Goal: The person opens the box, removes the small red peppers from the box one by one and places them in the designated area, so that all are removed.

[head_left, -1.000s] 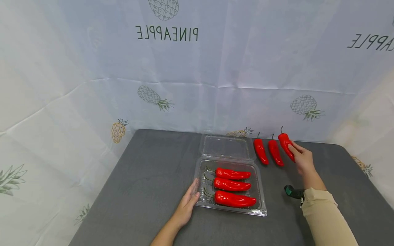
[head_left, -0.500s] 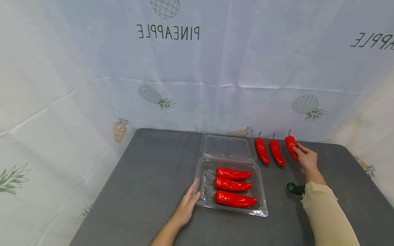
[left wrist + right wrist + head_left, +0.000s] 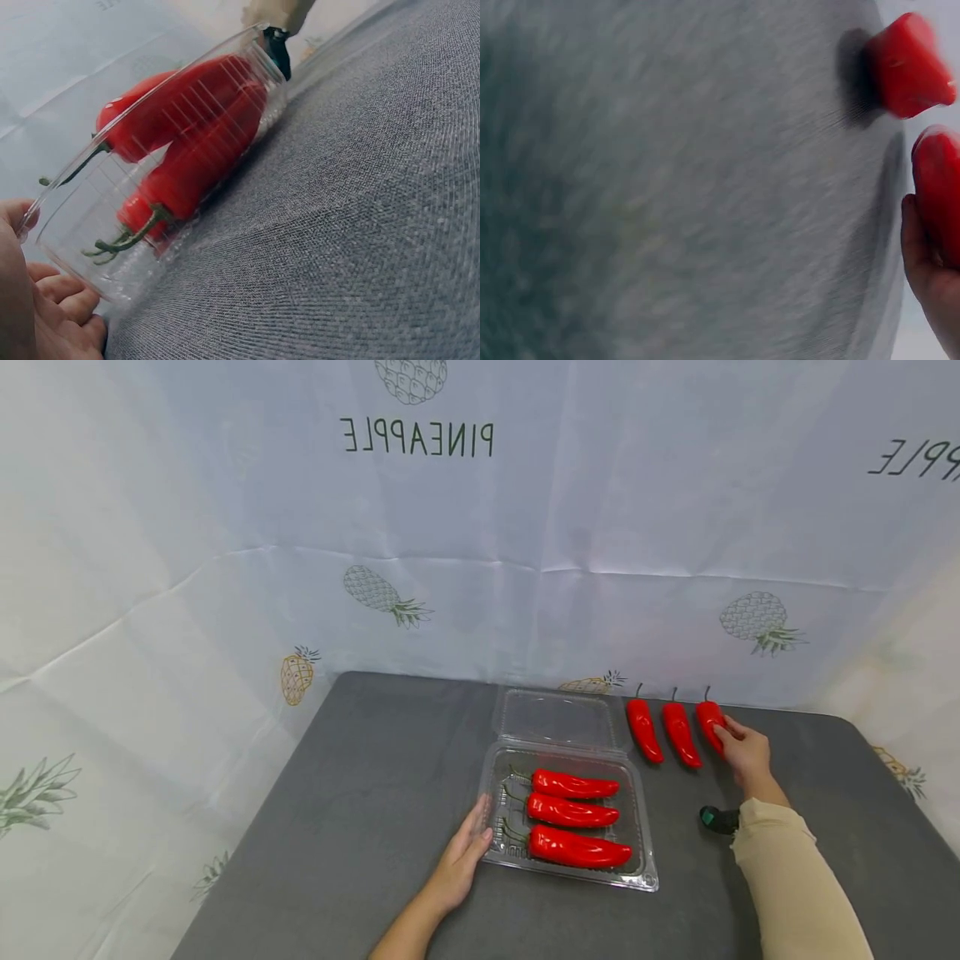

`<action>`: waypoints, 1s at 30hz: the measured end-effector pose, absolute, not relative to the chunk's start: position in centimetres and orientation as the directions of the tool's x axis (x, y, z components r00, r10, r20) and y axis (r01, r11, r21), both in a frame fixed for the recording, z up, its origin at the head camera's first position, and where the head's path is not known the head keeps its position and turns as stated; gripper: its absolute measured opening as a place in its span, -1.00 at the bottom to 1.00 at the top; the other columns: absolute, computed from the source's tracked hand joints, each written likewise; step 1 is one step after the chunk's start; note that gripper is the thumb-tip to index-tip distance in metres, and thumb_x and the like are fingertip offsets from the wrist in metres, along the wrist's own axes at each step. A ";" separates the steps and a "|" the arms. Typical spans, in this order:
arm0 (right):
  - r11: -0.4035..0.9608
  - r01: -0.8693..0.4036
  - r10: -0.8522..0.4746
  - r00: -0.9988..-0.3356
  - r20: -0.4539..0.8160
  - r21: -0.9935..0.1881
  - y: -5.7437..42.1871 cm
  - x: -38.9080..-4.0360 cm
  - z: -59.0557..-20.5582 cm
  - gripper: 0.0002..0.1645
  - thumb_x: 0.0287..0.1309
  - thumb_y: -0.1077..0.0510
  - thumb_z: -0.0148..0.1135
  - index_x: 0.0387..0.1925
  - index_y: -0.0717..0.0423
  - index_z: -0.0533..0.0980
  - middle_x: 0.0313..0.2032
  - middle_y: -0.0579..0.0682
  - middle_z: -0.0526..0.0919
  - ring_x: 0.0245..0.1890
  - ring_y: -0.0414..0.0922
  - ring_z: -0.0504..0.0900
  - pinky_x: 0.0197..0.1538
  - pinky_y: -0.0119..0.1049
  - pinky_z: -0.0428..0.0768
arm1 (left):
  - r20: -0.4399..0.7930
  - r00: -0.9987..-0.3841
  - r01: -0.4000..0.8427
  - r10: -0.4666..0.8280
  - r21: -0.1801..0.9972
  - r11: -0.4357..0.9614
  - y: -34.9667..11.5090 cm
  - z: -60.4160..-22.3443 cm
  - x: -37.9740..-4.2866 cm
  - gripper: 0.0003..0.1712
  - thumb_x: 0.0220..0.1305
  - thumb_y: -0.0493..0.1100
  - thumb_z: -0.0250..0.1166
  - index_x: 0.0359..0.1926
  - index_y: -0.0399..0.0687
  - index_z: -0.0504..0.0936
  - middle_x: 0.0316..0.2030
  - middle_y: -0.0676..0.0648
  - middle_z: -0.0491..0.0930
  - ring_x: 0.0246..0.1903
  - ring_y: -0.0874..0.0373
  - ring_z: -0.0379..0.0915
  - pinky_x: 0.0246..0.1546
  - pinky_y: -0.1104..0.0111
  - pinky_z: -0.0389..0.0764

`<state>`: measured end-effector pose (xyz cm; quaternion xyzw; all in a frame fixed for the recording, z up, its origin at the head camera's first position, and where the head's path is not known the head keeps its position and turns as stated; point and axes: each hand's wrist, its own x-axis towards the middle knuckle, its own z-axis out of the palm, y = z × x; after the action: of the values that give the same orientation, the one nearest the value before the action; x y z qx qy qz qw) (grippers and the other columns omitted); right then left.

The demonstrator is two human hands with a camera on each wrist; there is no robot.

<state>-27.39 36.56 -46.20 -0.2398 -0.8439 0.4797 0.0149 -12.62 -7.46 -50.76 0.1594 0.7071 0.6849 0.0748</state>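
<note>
My left hand grips the left edge of a clear plastic clamshell container. Its thumb lies over the rim in the left wrist view, with the fingers against the side wall. Three red chili peppers lie inside; the front pepper is the largest, their green stems facing left. At the back right my right hand pinches another red chili pepper, its stem pointing away from me. Left of it lie two more, a middle pepper and a left pepper. The right fingertips are partly hidden.
The open container lid lies flat behind its base. A dark strap sits at the right wrist. All of this is on a grey table, with a pineapple-printed curtain along its back edge.
My right hand has moved right and slightly down with the pepper, which now lies in line beside the other two. The left hand stays on the container; the view shifts slightly.
</note>
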 end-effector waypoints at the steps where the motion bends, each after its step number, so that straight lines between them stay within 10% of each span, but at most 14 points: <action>1: 0.457 0.385 0.418 -0.889 -0.189 -0.802 36.7 -27.4 -46.4 -0.34 0.35 -0.05 -0.15 0.37 0.12 0.03 0.37 0.33 0.08 0.35 0.22 0.10 0.33 0.04 0.24 | 0.116 -0.937 0.125 0.330 0.992 0.007 -7.4 -50.8 -12.6 -0.36 0.45 -0.20 -0.15 0.42 -0.35 -0.12 0.42 -0.33 -0.11 0.42 -0.18 -0.29 0.22 0.77 -0.11; 30: 0.647 0.334 0.334 -0.932 -0.139 -0.685 37.5 -27.2 -46.7 -0.32 0.41 -0.03 -0.34 0.36 0.34 -0.03 0.31 0.45 0.06 0.32 0.35 0.06 0.32 0.18 0.13 | 0.110 -0.937 0.117 0.331 0.993 0.001 -7.4 -50.7 -12.5 -0.36 0.45 -0.21 -0.14 0.41 -0.39 -0.12 0.42 -0.35 -0.15 0.42 -0.19 -0.30 0.21 0.78 -0.10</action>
<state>-27.15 37.51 -46.73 -0.1843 -0.9074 0.3777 0.0000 -12.51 -7.41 -50.71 0.1593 0.7032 0.6885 0.0775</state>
